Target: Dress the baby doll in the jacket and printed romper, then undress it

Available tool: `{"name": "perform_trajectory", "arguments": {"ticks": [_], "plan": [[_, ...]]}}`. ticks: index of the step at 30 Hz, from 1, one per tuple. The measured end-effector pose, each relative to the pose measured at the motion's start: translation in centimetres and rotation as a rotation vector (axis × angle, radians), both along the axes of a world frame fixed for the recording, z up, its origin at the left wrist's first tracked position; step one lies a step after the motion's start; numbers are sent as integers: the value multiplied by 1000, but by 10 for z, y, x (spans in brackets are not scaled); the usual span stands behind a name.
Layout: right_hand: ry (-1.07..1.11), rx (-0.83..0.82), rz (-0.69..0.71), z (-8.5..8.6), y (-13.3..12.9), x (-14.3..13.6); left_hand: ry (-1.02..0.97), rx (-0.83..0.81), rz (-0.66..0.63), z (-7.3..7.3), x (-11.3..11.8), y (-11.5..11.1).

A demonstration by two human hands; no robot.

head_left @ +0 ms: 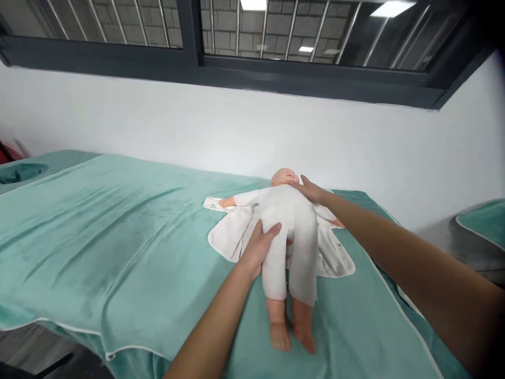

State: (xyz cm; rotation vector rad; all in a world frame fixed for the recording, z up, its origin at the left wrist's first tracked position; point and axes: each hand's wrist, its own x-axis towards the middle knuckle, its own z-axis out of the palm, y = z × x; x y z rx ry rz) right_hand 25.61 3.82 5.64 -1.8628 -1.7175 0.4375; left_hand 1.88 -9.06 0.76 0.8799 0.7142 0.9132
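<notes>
A doll (294, 218) in a white suit (303, 263) was found on the green cover (138, 226), near its far edge, with head toward the white wall (189, 126) and bare feet (281, 337) toward the camera. Its arms were spread to both sides. Beneath it lay a white garment (226, 234), panels fanned out to either side; the doll's hand at the picture's left rested on a printed end of this garment. The left hand (260, 246) grasped the doll at the upper leg, thumb on top and fingertips showing between the legs. The right hand (311, 189) was laid against the doll's shoulder and neck, thumb raised; its fingers were partly hidden, and whether they gripped could not be determined. A dark window frame (276, 79) stood above the wall.
</notes>
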Motion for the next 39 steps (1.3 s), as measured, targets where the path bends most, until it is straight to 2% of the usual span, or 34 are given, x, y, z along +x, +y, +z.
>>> {"name": "perform_trajectory", "arguments": {"ticks": [3, 5, 7, 10, 12, 14, 16, 17, 19, 22, 25, 30, 35, 39], "plan": [[-1, -64, 9, -15, 7, 3, 52, -5, 20, -7, 3, 1], [-48, -102, 12, -14, 12, 8, 89, 14, 37, -9, 1, 2], [-214, -108, 3, -3, 17, 14, 115, 36, 53, -11, -4, 5], [-475, 25, -11, 23, 25, 12, 179, 34, 64, -13, -11, 12], [-469, 130, 13, 37, 32, -6, 360, 101, 102, -14, -15, 21], [-419, 155, 125, 42, 37, -38, 673, 259, 176, -12, -17, 33], [-451, 105, 371, 36, 41, -77, 943, 400, 261, -11, -16, 46], [-521, 50, 527, 29, 43, -96, 1025, 437, 299, -10, -15, 52], [-568, -20, 677, 13, 46, -127, 1092, 468, 348, -11, -11, 63], [-609, -79, 703, -5, 48, -149, 1281, 580, 368, -17, -7, 75], [-607, -86, 655, -8, 48, -144, 1465, 623, 373, -23, -8, 87], [-491, -32, 561, 1, 38, -120, 1430, 564, 438, -28, -23, 105], [-335, 61, 661, 4, 25, -110, 1212, 532, 597, -31, -41, 111], [-381, 2, 669, 4, 20, -103, 1013, 485, 645, -32, -52, 116]]}}
